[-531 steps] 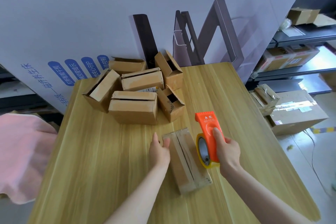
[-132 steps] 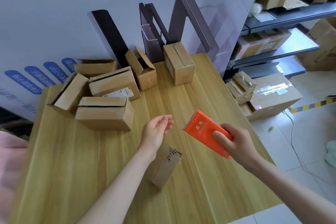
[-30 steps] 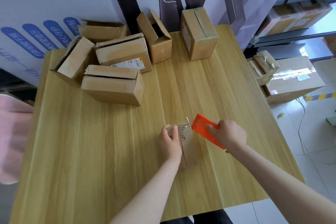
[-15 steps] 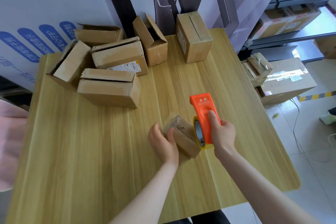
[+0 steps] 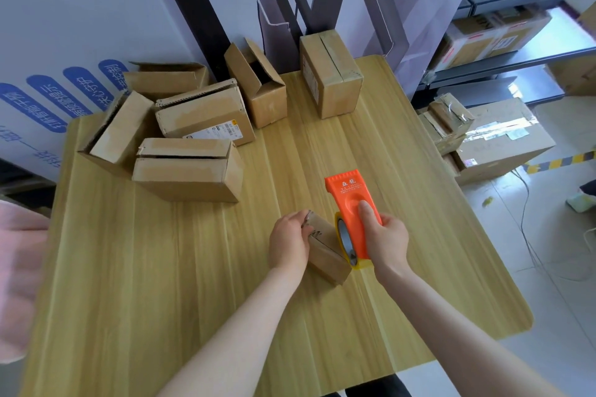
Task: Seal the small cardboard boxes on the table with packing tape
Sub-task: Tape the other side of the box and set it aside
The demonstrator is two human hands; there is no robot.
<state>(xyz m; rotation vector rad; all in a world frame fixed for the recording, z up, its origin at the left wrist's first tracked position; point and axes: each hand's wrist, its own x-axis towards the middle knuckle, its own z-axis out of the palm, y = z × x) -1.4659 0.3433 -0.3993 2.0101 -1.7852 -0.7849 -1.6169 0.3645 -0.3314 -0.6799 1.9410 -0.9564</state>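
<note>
A: Small box (image 5: 325, 253), position?
B: Logged on the table (image 5: 161, 284), right of centre and toward the near edge. It is laid askew to the table's edges and is flanked by both hands.

A: Left grip (image 5: 288, 243)?
B: Clenched on the small box's far left end. The fingers are curled over the top corner, where a flap edge is seen.

A: Right grip (image 5: 387, 240)?
B: Wrapped round the orange tape dispenser (image 5: 350, 200), with one finger laid flat along its back. The tape roll (image 5: 344, 240) beneath is set against the small box's right side. The toothed end is pointed away from the body. Whether tape is already laid on the small box cannot be told.

A: Other boxes?
B: A closed box (image 5: 332, 74) is stood at the far edge, with a seam run down its top. An open box (image 5: 258, 87) is noted just to its left, flaps up. Four more are heaped at far left:
- a front box (image 5: 188, 171), its top flaps parted by a slit
- a labelled box (image 5: 203, 113) behind it
- a tilted box (image 5: 116, 129) at the left
- a rear box (image 5: 164, 77), flaps raised

A: Off the table?
B: A large carton (image 5: 503, 138) is seen on the floor at right. Shelving (image 5: 516, 26) beyond it is loaded with cartons. A pink cloth (image 5: 16, 267) is blurred at the left edge.
</note>
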